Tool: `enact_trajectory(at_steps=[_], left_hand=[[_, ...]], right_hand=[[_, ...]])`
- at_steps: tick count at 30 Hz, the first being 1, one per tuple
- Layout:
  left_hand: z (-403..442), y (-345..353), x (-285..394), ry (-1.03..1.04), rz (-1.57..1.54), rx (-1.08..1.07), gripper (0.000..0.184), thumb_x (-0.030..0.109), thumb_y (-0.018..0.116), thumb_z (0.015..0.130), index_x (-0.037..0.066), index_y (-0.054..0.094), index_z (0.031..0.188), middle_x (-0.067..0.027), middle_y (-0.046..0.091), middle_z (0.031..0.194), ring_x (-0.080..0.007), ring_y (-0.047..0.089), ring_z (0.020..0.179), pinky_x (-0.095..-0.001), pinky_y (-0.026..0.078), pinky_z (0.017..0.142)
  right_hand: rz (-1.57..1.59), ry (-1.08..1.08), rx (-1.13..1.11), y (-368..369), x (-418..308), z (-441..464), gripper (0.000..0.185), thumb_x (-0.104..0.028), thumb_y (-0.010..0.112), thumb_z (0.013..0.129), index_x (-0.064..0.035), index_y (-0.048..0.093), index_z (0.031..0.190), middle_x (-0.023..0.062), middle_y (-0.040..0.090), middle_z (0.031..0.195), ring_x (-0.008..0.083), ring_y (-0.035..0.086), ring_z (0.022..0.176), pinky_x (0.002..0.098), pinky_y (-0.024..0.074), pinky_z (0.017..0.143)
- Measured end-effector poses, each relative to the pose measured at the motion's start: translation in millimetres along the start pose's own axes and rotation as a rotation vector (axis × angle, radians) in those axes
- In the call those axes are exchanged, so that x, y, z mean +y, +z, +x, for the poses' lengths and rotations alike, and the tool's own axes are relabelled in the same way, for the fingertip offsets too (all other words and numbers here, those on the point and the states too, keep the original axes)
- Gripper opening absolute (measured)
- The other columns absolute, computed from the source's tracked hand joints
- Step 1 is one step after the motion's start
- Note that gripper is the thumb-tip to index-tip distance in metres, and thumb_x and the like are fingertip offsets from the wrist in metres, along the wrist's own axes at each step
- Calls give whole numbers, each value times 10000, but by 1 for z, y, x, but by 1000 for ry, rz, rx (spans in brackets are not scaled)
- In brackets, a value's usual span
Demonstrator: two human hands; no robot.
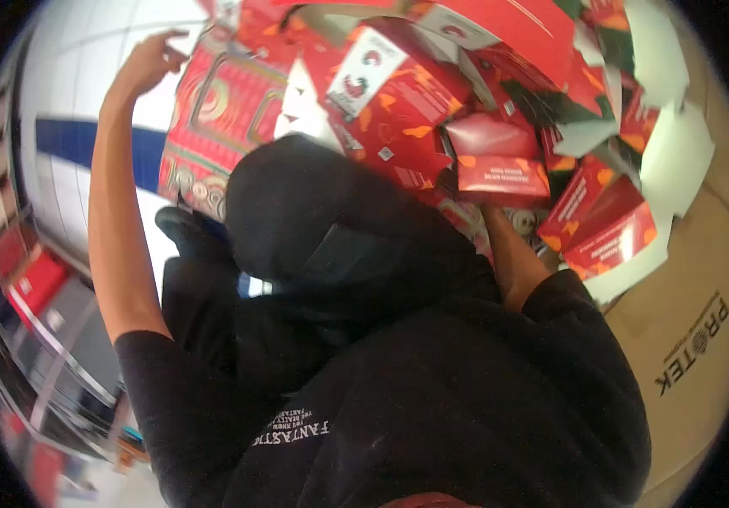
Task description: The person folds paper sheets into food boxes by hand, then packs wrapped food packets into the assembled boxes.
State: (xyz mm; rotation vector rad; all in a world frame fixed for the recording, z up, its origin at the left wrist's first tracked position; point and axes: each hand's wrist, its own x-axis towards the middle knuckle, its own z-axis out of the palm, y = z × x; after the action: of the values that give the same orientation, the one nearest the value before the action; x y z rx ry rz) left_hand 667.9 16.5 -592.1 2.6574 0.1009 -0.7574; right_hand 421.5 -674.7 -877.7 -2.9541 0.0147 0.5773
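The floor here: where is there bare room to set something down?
White floor tiles lie bare between the blue stripe and the left hand. The patterned mat shows an open strip between that hand and the red boxes. Crowded: ahead and right, where those boxes lie heaped.

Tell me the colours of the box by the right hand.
The box is red with orange patches and pale lettering (head view).

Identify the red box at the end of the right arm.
The box covering the end of the right arm; the other boxes hide none of it.
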Motion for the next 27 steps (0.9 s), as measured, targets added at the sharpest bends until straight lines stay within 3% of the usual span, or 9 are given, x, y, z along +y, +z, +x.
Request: enact_trajectory(at_steps=[3,5,7,11,14,16,21,23,27], left_hand=[[-101,-17,-7,-27,-5,340,669,103,725,885,58,604,1541,-179,827,1023,-219,788,820,-374,624,815],[-175,-29,-20,-165,-1,293,714,64,740,889,91,574,1583,-207,815,1046,-205,767,802,-351,622,745],[-252,-19,-29,-178,27,383,657,115,733,895,4,593,1528,-187,791,923,-212,727,663,-351,604,664],[-392,6,-73,-523,109,234,654,202,770,905,3,611,1507,-197,793,955,-207,720,686,-376,600,665],[-463,39,-100,-588,129,255,665,236,783,903,-17,611,1494,-223,803,1031,-278,766,844,-419,612,798],[-490,54,-90,-624,123,246,654,246,781,913,-19,612,1486,-242,802,1078,-338,776,983,-433,596,930],[-504,108,-72,-483,184,257,693,306,782,945,36,571,1548,-268,772,1214,-324,767,1067,-442,589,957],[-497,123,-36,-549,37,225,688,326,784,961,73,571,1565,-267,755,1266,-328,756,1093,-459,583,970],[-485,139,17,-488,-130,156,666,282,769,987,116,553,1594,-238,733,1309,-297,745,1084,-424,585,960]], right_hand=[[-32,-122,-18,7,6,13,762,-472,549,1021,28,435,1584,325,485,1592,478,545,1409,594,410,1213],[-54,-171,-34,10,11,15,770,-486,541,1025,28,432,1587,323,485,1593,475,547,1407,591,411,1213],[-82,-230,-46,11,17,19,778,-501,533,1028,27,429,1590,321,486,1593,472,550,1406,589,412,1213],[-100,-313,-62,12,23,27,794,-529,517,1035,26,423,1595,318,487,1594,467,555,1403,584,414,1213],[-129,-375,-88,13,23,32,807,-550,505,1040,25,419,1599,315,488,1595,462,559,1401,581,415,1213],[-140,-396,-106,15,24,34,816,-565,498,1043,24,416,1602,313,488,1596,459,561,1400,579,417,1213],[-82,-419,-161,15,25,37,838,-600,478,1052,23,408,1608,309,490,1597,452,568,1397,573,419,1214],[-9,-407,-179,11,27,35,847,-614,470,1055,22,405,1611,307,490,1598,450,570,1396,571,420,1214],[582,-278,-389,-15,-10,29,866,-643,454,1062,21,399,1616,303,492,1599,444,575,1393,566,422,1214]])
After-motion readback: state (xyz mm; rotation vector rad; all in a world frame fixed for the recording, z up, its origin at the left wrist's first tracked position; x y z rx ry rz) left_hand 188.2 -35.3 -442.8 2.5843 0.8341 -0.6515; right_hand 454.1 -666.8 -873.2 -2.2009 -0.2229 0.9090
